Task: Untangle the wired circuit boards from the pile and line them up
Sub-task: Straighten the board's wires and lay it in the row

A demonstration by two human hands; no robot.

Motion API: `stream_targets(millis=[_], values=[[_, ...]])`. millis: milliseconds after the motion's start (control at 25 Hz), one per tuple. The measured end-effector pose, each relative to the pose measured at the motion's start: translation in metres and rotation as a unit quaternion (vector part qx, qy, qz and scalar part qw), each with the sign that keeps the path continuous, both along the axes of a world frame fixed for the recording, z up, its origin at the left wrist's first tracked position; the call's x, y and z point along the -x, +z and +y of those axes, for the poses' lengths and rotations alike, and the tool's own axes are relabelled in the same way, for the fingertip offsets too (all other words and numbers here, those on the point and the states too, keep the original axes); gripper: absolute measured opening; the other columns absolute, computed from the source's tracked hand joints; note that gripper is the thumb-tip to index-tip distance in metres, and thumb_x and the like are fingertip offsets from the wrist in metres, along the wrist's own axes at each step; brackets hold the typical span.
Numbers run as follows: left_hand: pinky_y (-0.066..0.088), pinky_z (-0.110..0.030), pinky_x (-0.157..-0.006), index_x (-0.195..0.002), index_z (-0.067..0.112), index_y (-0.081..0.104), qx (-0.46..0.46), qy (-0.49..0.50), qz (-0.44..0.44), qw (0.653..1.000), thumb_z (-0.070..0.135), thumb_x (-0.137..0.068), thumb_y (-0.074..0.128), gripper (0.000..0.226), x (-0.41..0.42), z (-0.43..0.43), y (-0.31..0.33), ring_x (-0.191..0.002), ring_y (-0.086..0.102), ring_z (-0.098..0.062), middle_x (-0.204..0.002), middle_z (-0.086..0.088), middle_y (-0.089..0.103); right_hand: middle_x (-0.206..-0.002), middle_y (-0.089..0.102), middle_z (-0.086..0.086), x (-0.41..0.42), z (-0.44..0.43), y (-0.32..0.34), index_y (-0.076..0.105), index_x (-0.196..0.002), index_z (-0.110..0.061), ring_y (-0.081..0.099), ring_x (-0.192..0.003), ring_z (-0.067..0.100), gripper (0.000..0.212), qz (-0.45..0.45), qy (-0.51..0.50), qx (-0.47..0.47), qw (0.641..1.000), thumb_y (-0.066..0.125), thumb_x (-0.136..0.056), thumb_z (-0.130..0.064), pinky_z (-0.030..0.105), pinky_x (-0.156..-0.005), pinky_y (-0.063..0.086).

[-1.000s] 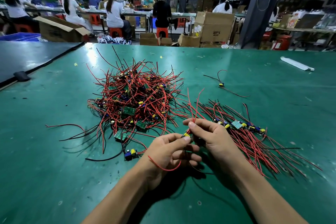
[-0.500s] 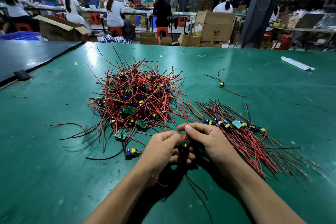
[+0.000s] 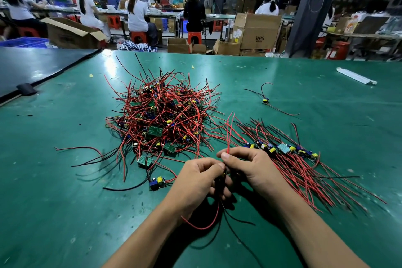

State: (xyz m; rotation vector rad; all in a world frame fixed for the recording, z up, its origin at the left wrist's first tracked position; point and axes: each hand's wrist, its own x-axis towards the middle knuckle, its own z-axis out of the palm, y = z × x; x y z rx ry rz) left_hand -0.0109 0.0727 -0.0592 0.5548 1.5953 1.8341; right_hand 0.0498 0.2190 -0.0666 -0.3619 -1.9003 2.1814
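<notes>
Dangling red and black wires, one wired circuit board (image 3: 224, 173) (mostly hidden) sits pinched in the tight grip of the left hand (image 3: 195, 183) and right hand (image 3: 250, 167), between one tangled pile (image 3: 161, 119) and one lined-up row (image 3: 282, 148) on the green counter (image 3: 65, 202), one lone board (image 3: 265, 100) lying well apart.
</notes>
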Motion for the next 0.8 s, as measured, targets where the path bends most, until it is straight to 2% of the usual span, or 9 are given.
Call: stream_targets(millis=[160,280,360,480,560,640,680,720,800], values=[[0.050,-0.024,-0.047,-0.085,0.000,0.065,0.016,-0.003,0.016,1.000,0.007,-0.096,0.054,0.017,-0.001,0.002,0.002,-0.049,0.061,-0.020,-0.069,-0.014,0.068,-0.054,0.057,0.003,0.008,0.004,-0.006,0.077,-0.085,-0.016,0.048,-0.042,0.012,0.012,0.024,-0.103,-0.071,0.992,0.077,-0.086,-0.027,0.022,-0.045,0.039],[0.048,-0.021,-0.045,-0.085,0.000,0.065,0.028,-0.008,0.023,0.999,0.007,-0.095,0.054,0.016,-0.001,0.004,0.002,-0.047,0.060,-0.020,-0.068,-0.014,0.068,-0.049,0.052,-0.001,0.014,0.006,-0.012,0.078,-0.083,-0.021,0.038,-0.042,0.012,0.015,0.019,-0.173,-0.120,0.977,0.071,-0.092,-0.032,0.023,-0.046,0.031],[0.046,-0.019,-0.042,-0.083,0.002,0.066,0.031,-0.005,0.026,0.999,0.006,-0.094,0.054,0.017,-0.001,0.004,0.002,-0.046,0.061,-0.020,-0.067,-0.014,0.068,-0.047,0.049,-0.001,0.018,0.002,-0.013,0.077,-0.080,-0.023,0.036,-0.042,0.013,0.024,0.013,-0.189,-0.094,0.977,0.064,-0.097,-0.034,0.022,-0.044,0.028],[0.046,-0.020,-0.041,-0.078,0.004,0.067,0.032,0.013,0.036,0.999,0.010,-0.095,0.057,0.020,-0.004,0.005,-0.001,-0.044,0.061,-0.021,-0.064,-0.014,0.067,-0.046,0.046,0.002,0.017,-0.002,-0.011,0.075,-0.075,-0.021,0.036,-0.040,0.015,0.034,0.001,-0.163,-0.015,0.987,0.058,-0.100,-0.037,0.021,-0.042,0.027],[0.048,-0.023,-0.041,-0.077,0.003,0.069,0.031,0.032,0.046,0.998,0.013,-0.095,0.060,0.022,-0.005,0.006,-0.002,-0.042,0.059,-0.022,-0.059,-0.014,0.064,-0.052,0.051,0.003,0.012,-0.004,-0.009,0.075,-0.077,-0.018,0.041,-0.040,0.014,0.027,0.007,-0.110,0.002,0.994,0.064,-0.096,-0.034,0.020,-0.040,0.033],[0.047,-0.022,-0.039,-0.078,-0.004,0.067,0.036,0.036,0.059,0.997,0.009,-0.095,0.059,0.023,-0.005,0.007,-0.003,-0.038,0.057,-0.020,-0.055,-0.012,0.063,-0.062,0.060,0.006,0.005,-0.004,-0.005,0.075,-0.079,-0.015,0.051,-0.043,0.013,0.015,0.010,-0.044,0.017,0.999,0.076,-0.084,-0.029,0.021,-0.042,0.043],[0.046,-0.022,-0.039,-0.079,-0.008,0.064,0.042,0.034,0.068,0.996,0.008,-0.095,0.058,0.024,-0.006,0.007,-0.002,-0.037,0.057,-0.019,-0.054,-0.012,0.063,-0.065,0.063,0.008,0.003,-0.003,-0.003,0.075,-0.078,-0.015,0.054,-0.046,0.014,0.015,0.002,-0.028,0.015,1.000,0.080,-0.077,-0.030,0.022,-0.044,0.045],[0.045,-0.023,-0.040,-0.080,-0.010,0.061,0.051,0.032,0.080,0.995,0.009,-0.095,0.057,0.025,-0.006,0.006,-0.002,-0.037,0.057,-0.020,-0.054,-0.011,0.063,-0.066,0.063,0.009,0.002,-0.002,-0.002,0.075,-0.076,-0.016,0.053,-0.047,0.014,0.017,-0.011,-0.033,0.000,0.999,0.082,-0.074,-0.031,0.022,-0.044,0.044],[0.042,-0.024,-0.042,-0.081,-0.011,0.057,0.069,0.028,0.100,0.992,0.013,-0.096,0.057,0.028,-0.007,0.005,0.000,-0.039,0.057,-0.021,-0.056,-0.011,0.064,-0.060,0.059,0.009,0.004,0.002,-0.002,0.072,-0.071,-0.013,0.048,-0.043,0.012,0.021,-0.025,-0.085,-0.044,0.995,0.082,-0.078,-0.030,0.019,-0.041,0.037]])
